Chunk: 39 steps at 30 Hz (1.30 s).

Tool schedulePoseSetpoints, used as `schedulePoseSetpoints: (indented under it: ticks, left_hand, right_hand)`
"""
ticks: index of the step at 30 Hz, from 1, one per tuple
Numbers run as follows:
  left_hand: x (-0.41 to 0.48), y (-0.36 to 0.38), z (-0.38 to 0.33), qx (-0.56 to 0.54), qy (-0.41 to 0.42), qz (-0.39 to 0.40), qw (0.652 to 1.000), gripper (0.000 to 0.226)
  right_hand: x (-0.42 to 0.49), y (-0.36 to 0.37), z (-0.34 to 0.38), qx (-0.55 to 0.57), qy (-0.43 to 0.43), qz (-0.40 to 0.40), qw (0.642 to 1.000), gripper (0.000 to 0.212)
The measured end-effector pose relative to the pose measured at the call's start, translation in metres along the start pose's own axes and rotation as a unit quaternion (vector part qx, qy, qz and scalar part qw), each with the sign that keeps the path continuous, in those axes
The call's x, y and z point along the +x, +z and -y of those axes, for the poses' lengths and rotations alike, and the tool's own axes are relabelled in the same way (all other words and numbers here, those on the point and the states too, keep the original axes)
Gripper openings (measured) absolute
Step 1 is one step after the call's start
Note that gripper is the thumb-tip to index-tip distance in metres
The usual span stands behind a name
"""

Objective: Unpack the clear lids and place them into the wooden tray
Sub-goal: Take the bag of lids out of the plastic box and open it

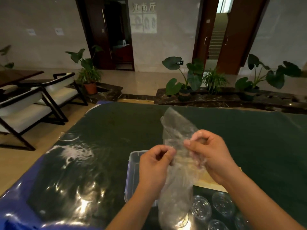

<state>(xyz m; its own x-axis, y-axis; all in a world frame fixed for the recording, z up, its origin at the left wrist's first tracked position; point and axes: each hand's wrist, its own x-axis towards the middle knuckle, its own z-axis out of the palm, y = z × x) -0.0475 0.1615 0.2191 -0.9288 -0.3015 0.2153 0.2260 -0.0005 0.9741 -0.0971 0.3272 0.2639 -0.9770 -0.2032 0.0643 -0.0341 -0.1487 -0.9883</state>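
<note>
A long clear plastic bag (178,130) stands upright between my hands over the dark green table. My left hand (154,165) pinches its left side and my right hand (211,153) pinches its right side near the top. The bag's lower end (174,211) hangs down with a stack of clear lids dimly visible inside. Several loose clear round lids (201,207) lie on the table at the bottom right. The wooden tray (209,179) shows only as a pale strip behind my right wrist.
A clear plastic box (132,163) sits under my left hand. Wrinkled clear film (71,156) covers the table's left part, with blue cloth (15,201) at its edge. Chairs (33,103) stand to the left and potted plants (184,80) beyond the table.
</note>
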Motion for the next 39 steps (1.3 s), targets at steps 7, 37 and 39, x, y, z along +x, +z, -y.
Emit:
schedulePoseSetpoints:
  ticks: [7, 37, 39]
  left_hand:
    - [0.001, -0.029, 0.009, 0.015, -0.019, 0.023, 0.999, 0.028]
    - [0.014, -0.069, 0.018, -0.049, -0.094, -0.052, 0.993, 0.011]
    - [0.015, -0.074, 0.020, -0.061, -0.098, -0.086, 0.990, 0.009]
  right_hand:
    - [-0.014, -0.025, -0.005, -0.032, 0.048, -0.041, 0.998, 0.038]
    - [-0.012, 0.010, -0.013, -0.568, -0.226, 0.097, 0.785, 0.018]
    - [-0.010, -0.007, -0.007, -0.556, -0.260, 0.039, 0.789, 0.012]
